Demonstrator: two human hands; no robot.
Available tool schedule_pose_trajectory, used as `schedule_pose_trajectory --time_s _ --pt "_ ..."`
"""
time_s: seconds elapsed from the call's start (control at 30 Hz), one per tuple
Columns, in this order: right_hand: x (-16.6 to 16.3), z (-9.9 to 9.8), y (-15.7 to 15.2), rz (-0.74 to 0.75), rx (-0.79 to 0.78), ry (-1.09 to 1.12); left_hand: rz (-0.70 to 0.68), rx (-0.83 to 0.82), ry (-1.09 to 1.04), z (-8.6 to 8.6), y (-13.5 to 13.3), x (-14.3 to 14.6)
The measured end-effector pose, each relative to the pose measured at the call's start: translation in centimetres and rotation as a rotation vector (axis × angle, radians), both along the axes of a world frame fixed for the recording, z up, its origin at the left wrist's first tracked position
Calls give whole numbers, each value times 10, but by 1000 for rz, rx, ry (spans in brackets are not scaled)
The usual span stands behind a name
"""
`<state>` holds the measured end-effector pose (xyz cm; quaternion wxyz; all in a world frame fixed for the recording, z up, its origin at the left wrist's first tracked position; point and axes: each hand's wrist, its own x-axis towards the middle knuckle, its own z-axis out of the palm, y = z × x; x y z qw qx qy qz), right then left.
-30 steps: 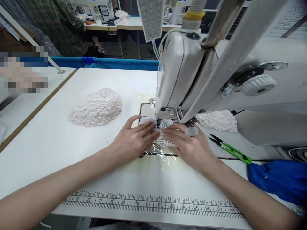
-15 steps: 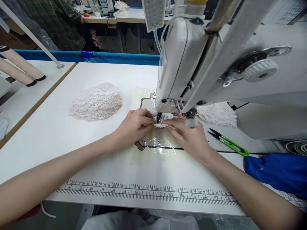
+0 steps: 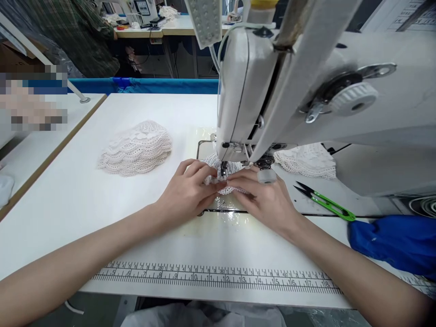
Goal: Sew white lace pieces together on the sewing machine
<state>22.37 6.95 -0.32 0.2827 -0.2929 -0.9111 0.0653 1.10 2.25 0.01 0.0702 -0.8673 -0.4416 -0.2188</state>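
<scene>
A white lace piece [image 3: 224, 190] lies under the presser foot [image 3: 224, 169] of a white sewing machine [image 3: 235, 91]. My left hand [image 3: 189, 188] pinches its left side, thumb and fingers closed close to the needle area. From the right, my right hand [image 3: 265, 195] grips the same lace, with fingertips almost meeting those of the left. Part of the lace is hidden behind my fingers and the machine head. Its scalloped lower edge shows just below the fingertips.
A stack of white lace pieces [image 3: 138, 150] sits left on the white table [image 3: 136, 240]. More lace [image 3: 306, 161] lies behind my right hand. Green thread snips [image 3: 327, 204] and blue cloth [image 3: 391, 245] are at right. A ruler strip [image 3: 218, 277] runs along the front edge. Beyond stands a person [image 3: 81, 41].
More of the lace now shows spread flat below the presser foot, where earlier only a narrow folded edge was visible between my fingers. The camera view has shifted slightly.
</scene>
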Motion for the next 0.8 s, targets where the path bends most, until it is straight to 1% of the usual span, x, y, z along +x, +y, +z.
schedule_pose_trajectory --time_s 0.1,0.17,0.4,0.57,0.8 --pt "2 0 -3 72 156 -28 -13 161 146 2 -10 6" --pt "3 1 -4 99 202 -33 -3 191 209 4 -15 8" --pt "3 3 -5 92 208 -48 5 181 217 3 -19 8" --pt "1 3 -3 75 211 -78 18 150 222 2 -14 5" --pt "1 -2 7 27 282 -149 37 121 207 3 -3 3"
